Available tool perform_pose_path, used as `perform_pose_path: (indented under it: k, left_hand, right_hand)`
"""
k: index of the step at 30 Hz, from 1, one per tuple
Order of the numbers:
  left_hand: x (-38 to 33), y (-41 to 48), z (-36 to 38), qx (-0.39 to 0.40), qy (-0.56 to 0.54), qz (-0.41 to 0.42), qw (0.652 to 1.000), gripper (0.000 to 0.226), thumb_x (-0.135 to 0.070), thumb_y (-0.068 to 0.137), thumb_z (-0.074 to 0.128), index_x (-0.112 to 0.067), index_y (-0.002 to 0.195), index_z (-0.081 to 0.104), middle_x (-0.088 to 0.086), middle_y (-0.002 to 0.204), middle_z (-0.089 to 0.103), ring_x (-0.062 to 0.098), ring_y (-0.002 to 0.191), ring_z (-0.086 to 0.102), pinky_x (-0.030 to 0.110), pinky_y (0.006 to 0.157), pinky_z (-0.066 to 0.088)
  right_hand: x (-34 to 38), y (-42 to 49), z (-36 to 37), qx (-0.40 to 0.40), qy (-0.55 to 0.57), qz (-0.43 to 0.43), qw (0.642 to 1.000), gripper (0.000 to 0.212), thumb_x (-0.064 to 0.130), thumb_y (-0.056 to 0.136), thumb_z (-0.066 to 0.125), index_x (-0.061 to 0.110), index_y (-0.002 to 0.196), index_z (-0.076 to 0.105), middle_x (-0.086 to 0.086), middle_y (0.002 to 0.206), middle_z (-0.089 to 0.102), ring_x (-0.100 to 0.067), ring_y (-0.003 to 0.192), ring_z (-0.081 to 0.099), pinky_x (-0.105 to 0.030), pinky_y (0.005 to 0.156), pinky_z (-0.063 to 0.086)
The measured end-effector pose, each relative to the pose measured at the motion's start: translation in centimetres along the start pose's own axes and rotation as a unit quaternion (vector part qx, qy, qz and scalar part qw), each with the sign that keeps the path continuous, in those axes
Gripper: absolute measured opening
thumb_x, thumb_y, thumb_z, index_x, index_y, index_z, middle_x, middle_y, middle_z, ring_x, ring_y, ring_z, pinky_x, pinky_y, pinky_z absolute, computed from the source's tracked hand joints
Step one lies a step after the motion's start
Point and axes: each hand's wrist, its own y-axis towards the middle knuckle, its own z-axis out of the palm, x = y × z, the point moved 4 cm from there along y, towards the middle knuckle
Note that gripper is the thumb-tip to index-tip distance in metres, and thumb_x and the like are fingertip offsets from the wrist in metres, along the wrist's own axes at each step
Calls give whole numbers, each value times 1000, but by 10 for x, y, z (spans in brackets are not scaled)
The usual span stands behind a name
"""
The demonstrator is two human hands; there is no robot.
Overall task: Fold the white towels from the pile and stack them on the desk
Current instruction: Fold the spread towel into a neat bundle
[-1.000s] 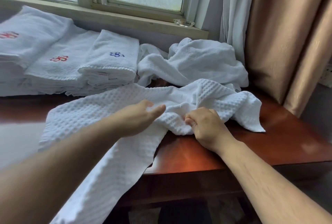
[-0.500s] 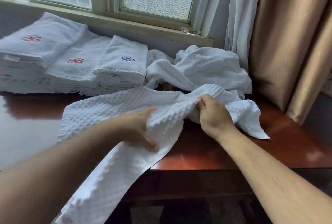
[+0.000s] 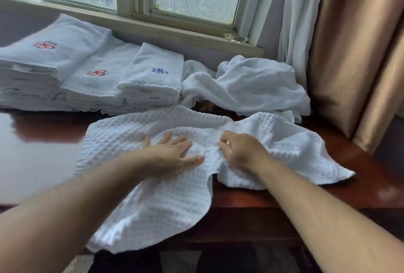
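Half-draped over the dark wooden desk edge, the soft, limp white waffle-weave towel (best taken by corners) lies under the flat, spread left hand while the right hand pinches a bunched fold.

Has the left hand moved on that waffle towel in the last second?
Yes. The left hand now lies flat, fingers spread, on the waffle towel, farther back toward the folded towel stacks than before.
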Motion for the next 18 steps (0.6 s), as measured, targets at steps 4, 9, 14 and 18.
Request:
perform_pose_path:
  k: [4,9,14,18]
  left_hand:
    - [18,7,-5,-75,-41,4,996,84,-82,84,5,-44,156,24,-20,166,11,8,154,-4,66,116,-14]
    - [25,10,6,-61,98,23,993,129,-107,48,3,-41,159,5,-20,167,-5,10,154,-12,67,116,-12]
    - [30,-5,0,-48,50,18,997,110,-103,62,16,-44,154,27,-19,165,13,10,154,2,65,119,-4]
    - [8,13,-33,-207,13,-33,978,53,-59,103,25,-20,97,60,5,122,61,29,114,55,45,95,44]
  right_hand:
    - [-16,-2,-7,121,143,29,982,35,37,96,57,24,64,64,19,55,58,-1,61,55,-19,59,38]
    - [-8,-2,-5,76,42,-4,996,31,47,91,63,24,71,64,12,71,62,-9,73,57,-28,70,47]
    - [-15,-7,10,43,-140,131,981,65,65,97,31,24,146,43,-9,146,47,-30,135,38,-50,107,31]
    - [2,-4,10,86,-79,82,990,35,46,98,34,22,101,59,-1,105,63,-27,100,53,-41,81,41]
